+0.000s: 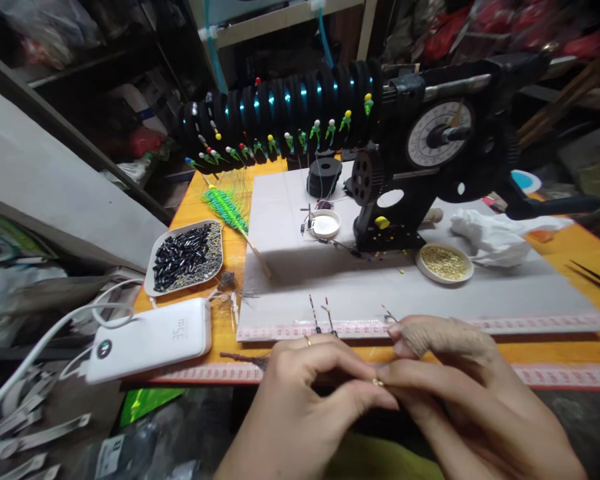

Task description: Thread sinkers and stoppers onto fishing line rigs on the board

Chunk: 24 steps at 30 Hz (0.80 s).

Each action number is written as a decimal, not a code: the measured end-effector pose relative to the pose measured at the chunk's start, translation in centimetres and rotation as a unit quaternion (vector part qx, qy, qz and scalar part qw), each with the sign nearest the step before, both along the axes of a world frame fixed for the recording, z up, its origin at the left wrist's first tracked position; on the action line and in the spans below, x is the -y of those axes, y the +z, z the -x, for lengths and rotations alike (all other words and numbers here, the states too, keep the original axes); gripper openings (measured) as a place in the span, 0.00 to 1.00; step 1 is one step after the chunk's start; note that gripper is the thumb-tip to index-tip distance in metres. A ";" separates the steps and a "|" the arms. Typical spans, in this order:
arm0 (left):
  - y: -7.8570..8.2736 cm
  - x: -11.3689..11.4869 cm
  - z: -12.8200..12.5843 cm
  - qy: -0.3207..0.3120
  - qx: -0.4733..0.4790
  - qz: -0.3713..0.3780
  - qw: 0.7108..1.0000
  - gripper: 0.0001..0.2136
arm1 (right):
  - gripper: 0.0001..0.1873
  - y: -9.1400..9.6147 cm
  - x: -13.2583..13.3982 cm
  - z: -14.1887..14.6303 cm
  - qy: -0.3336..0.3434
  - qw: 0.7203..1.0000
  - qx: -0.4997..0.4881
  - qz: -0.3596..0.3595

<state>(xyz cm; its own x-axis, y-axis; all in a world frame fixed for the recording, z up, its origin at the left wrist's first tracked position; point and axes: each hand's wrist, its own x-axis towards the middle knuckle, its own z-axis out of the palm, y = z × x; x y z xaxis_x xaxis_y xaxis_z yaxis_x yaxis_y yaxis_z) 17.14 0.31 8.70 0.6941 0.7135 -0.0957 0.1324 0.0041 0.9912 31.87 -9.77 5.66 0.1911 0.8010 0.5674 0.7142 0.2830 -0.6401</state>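
Observation:
My left hand and my right hand meet at the front edge of the table, fingertips pinched together. Between them shows a tiny gold-coloured metal piece, too small to name more exactly. A beige wrap covers one finger of my right hand, which is raised and bent above the pinch. Just beyond my left hand, thin striped sticks with red tips lie on the white board. Another small striped stick lies by the right fingertips.
A black winding machine with a dial carries a row of spools with coloured beads. A dish of gold pieces, a tray of black pieces, a green brush, a white power bank and scissors lie around.

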 end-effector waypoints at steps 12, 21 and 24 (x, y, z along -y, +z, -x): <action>-0.5 0.4 0.2 0.026 0.088 -0.184 0.979 0.06 | 0.06 1.0 -0.3 0.1 -0.028 0.998 0.022 0.046; -1.4 0.6 0.3 0.027 0.123 0.056 0.990 0.05 | 0.17 0.5 0.1 0.4 -0.013 1.000 0.020 0.018; -1.2 0.5 0.3 0.023 0.139 0.128 0.982 0.02 | 0.19 0.1 0.3 0.2 -0.006 0.999 0.050 0.002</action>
